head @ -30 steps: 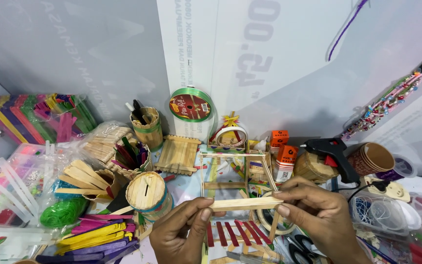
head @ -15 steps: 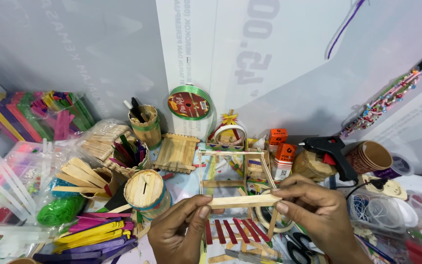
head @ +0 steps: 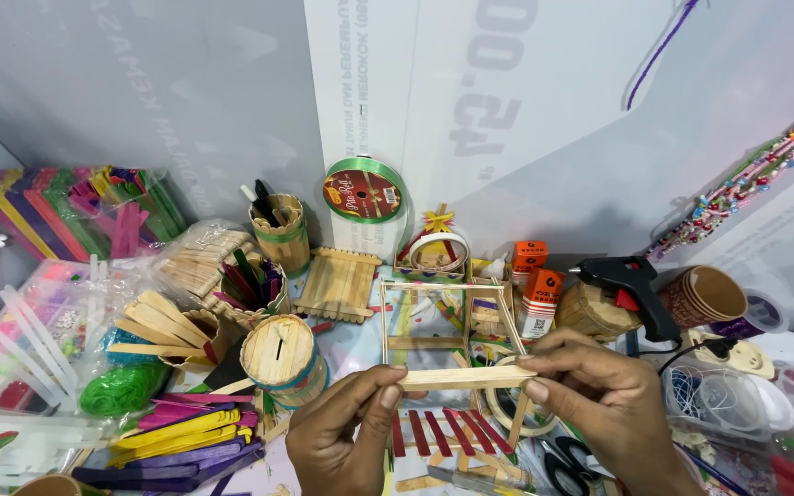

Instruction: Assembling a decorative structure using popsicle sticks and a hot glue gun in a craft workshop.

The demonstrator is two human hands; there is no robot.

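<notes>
A plain wooden craft stick (head: 467,377) lies level between both hands, low in the middle of the view, just above a square frame of thin sticks (head: 448,332). The left hand (head: 346,441) pinches its left end between thumb and forefinger; the right hand (head: 604,404) grips the right end with its fingertips. Below the stick, red slats (head: 441,432) lie in a row. Left of the hands stands a round stick-built pot with a slotted lid (head: 283,354), with coloured sticks (head: 181,436) beside it. To the right, a black glue gun (head: 631,285) rests near stacked paper cups (head: 705,296), and a green ribbon spool (head: 363,191) leans on the wall behind
</notes>
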